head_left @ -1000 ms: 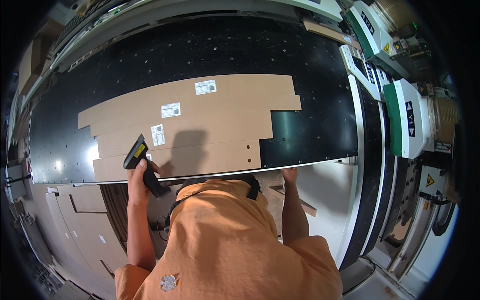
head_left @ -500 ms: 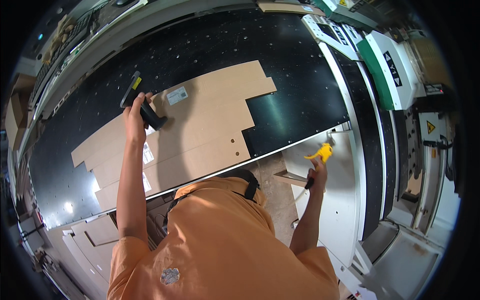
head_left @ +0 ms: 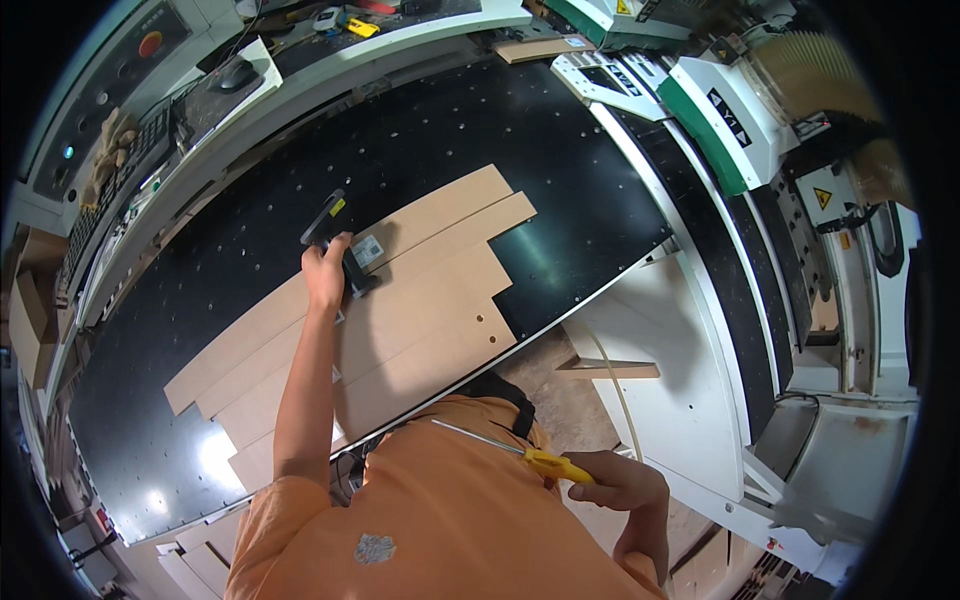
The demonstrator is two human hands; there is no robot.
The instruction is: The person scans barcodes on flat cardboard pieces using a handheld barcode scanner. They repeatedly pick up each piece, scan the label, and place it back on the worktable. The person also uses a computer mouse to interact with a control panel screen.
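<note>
My left hand (head_left: 327, 268) is wrapped round the grip of a black handheld scanner (head_left: 325, 216) with a yellow mark on its head. It is over several flat brown panels (head_left: 440, 310) lying side by side on a black worktable (head_left: 440, 120). A white label (head_left: 368, 250) shows just right of the scanner; others are partly hidden by my left arm. My right hand (head_left: 622, 480) is closed on a yellow air blow gun (head_left: 553, 464), close in front of my orange shirt. The gun's thin metal nozzle points left, and a pale hose (head_left: 620, 390) runs nearby.
A white machine head with a green skirt (head_left: 715, 120) stands at the far right beside a rail. White side panel (head_left: 660, 340) lies right of me. At the back left are a mouse (head_left: 237, 74), a keyboard (head_left: 140, 160) and a red button (head_left: 150, 44).
My right hand has drawn the blow gun in from the right toward my body, its nozzle now pointing left. The scanner now sits nearer the label. The whole view has shifted.
</note>
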